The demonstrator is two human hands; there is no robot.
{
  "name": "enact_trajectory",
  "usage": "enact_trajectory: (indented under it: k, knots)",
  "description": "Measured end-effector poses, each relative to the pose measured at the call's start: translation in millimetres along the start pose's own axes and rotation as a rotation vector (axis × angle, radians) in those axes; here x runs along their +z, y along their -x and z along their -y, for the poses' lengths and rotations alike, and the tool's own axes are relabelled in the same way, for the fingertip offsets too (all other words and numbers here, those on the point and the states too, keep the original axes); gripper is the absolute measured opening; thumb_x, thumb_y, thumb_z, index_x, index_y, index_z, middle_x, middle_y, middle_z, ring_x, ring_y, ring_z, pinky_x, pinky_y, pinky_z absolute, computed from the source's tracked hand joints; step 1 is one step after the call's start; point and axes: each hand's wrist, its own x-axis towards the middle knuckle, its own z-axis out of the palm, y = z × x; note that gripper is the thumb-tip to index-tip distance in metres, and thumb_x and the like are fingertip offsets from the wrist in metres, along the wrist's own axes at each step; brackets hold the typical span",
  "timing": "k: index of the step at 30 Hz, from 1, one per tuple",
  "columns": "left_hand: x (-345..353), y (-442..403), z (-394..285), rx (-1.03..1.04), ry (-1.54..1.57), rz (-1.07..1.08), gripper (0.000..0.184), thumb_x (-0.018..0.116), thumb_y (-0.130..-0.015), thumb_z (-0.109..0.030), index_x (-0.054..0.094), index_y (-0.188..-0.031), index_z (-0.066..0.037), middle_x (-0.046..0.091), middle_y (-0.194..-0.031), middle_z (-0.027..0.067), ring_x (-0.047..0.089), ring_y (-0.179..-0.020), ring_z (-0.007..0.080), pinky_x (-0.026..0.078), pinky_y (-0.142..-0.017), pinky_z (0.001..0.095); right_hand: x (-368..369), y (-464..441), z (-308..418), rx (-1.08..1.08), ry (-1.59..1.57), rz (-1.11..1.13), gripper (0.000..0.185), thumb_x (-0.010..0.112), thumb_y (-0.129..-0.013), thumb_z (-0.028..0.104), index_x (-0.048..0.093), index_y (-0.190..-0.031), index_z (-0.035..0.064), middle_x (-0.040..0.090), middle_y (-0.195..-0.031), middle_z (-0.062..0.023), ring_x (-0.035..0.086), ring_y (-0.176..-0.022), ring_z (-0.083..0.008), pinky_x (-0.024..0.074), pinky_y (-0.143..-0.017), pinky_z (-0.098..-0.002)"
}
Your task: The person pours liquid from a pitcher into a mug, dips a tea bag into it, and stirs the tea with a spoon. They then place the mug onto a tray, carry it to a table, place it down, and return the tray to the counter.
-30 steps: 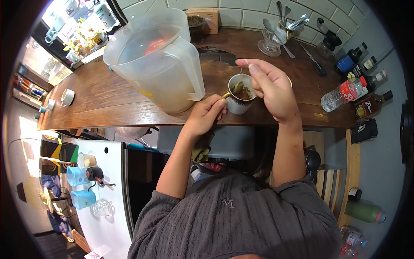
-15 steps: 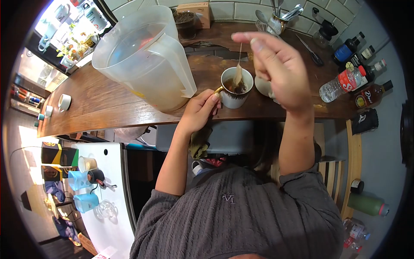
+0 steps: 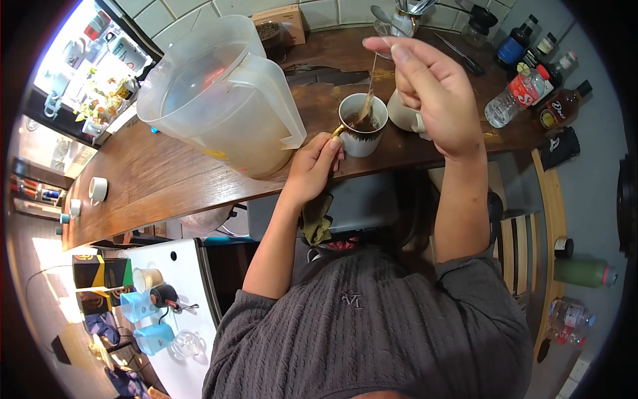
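Note:
A white mug (image 3: 362,143) with a gold handle and dark liquid inside stands near the counter's front edge. My left hand (image 3: 316,166) pinches its handle from the left. Above and to the right, my right hand (image 3: 438,96) pinches the string of a tea bag (image 3: 365,110) between thumb and forefinger. The string runs down into the mug, where the tea bag hangs at the liquid with its upper part showing. A second pale cup (image 3: 403,113) stands just right of the mug, partly behind my right hand.
A large translucent pitcher (image 3: 232,113) stands left of the mug. Several bottles, among them a clear plastic bottle (image 3: 515,100), line the right end of the wooden counter (image 3: 173,189). A knife (image 3: 460,54) and a spoon holder (image 3: 404,22) are at the back.
My right hand has risen from the mug's rim, drawing the tea bag partly up out of the liquid. It then hangs a little lower again. The second cup has come into view.

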Motion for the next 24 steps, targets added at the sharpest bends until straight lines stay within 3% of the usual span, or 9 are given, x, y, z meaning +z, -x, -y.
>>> enact_trajectory:
  k: [2,4,7,12,15,18,20,22,24]
  knots:
    - [-0.1,-0.4,-0.4,-0.004,0.001,0.007,0.028,0.042,-0.103,-0.025,0.053,-0.088,-0.004,0.052,-0.075,-0.0016,0.048,-0.064,0.0058,0.041,-0.059,0.0219,1.7,1.7,3.0,-0.006,-0.067,0.014,0.028,0.049,-0.099,0.018,0.064,-0.114,0.0,0.036,-0.062,0.0099,0.029,-0.055,0.0003,0.025,-0.048,-0.0188]
    - [0.0,0.3,-0.7,-0.006,-0.002,0.015,0.028,0.042,-0.103,-0.024,0.053,-0.088,-0.004,0.053,-0.075,-0.0016,0.048,-0.064,0.0058,0.041,-0.059,0.0219,8.4,3.1,5.9,-0.001,0.079,-0.068,0.031,0.044,-0.101,0.017,0.059,-0.122,-0.0001,0.03,-0.061,0.0098,0.023,-0.054,-0.0008,0.0216,-0.048,-0.0183]
    - [3.5,0.5,-2.1,0.011,0.032,-0.005,0.027,0.046,-0.101,-0.026,0.054,-0.088,-0.005,0.052,-0.072,-0.0025,0.047,-0.062,0.005,0.04,-0.057,0.0218,9.0,2.8,6.9,-0.036,0.035,-0.1,0.031,0.044,-0.101,0.017,0.059,-0.122,0.001,0.03,-0.061,0.0098,0.023,-0.054,-0.0007,0.0212,-0.048,-0.0183]
    - [10.0,-1.4,2.9,0.084,-0.034,-0.1,0.027,0.069,-0.088,-0.025,0.051,-0.081,-0.007,0.045,-0.061,-0.0063,0.038,-0.056,0.0025,0.034,-0.052,0.0194,10.7,7.1,8.8,-0.014,0.096,-0.09,0.031,0.044,-0.101,0.018,0.06,-0.122,0.0007,0.031,-0.062,0.01,0.023,-0.054,-0.0004,0.0212,-0.048,-0.0182]
    - [16.5,-3.1,2.6,0.064,-0.036,-0.144,0.032,0.075,-0.082,-0.023,0.048,-0.076,-0.008,0.042,-0.061,-0.0064,0.036,-0.057,0.0023,0.032,-0.051,0.0192,13.9,6.3,9.6,-0.022,0.119,-0.084,0.031,0.044,-0.101,0.018,0.06,-0.122,0.0008,0.032,-0.062,0.0101,0.023,-0.054,-0.0002,0.0211,-0.048,-0.0179]
    - [23.6,-4.7,1.6,0.097,-0.293,-0.239,0.037,0.078,-0.08,-0.024,0.045,-0.073,-0.007,0.042,-0.06,-0.0053,0.036,-0.057,0.0037,0.033,-0.051,0.0207,9.9,1.8,12.8,-0.053,0.122,-0.079,0.031,0.045,-0.101,0.019,0.06,-0.121,0.0017,0.032,-0.063,0.0101,0.024,-0.055,-0.0001,0.0215,-0.049,-0.0179]
    - [25.5,-5.6,-1.3,0.081,-0.303,-0.258,0.038,0.078,-0.08,-0.024,0.044,-0.072,-0.007,0.042,-0.061,-0.0046,0.036,-0.057,0.0046,0.033,-0.051,0.0213,4.1,-2.4,23.2,-0.081,0.095,-0.086,0.031,0.045,-0.101,0.02,0.061,-0.121,0.0023,0.032,-0.063,0.0101,0.025,-0.056,-0.0001,0.0218,-0.05,-0.0181]
    - [25.2,-6.2,1.2,0.062,-0.312,-0.273,0.039,0.077,-0.081,-0.023,0.043,-0.071,-0.007,0.043,-0.061,-0.0039,0.036,-0.058,0.0054,0.034,-0.051,0.022,-3.4,-5.7,40.5,-0.006,0.0,-0.015,0.027,0.045,-0.101,0.016,0.06,-0.11,-0.0049,0.041,-0.064,0.0074,0.032,-0.052,-0.0018,0.0296,-0.049,-0.0173]
    - [20.7,-7.4,10.9,0.109,-0.214,-0.241,0.039,0.076,-0.082,-0.023,0.043,-0.072,-0.006,0.044,-0.062,-0.0025,0.037,-0.059,0.0065,0.035,-0.052,0.023,-12.0,-13.4,40.9,-0.012,0.064,-0.065,0.03,0.044,-0.102,0.016,0.057,-0.117,-0.0063,0.039,-0.065,0.008,0.031,-0.054,-0.0015,0.0286,-0.049,-0.0171]
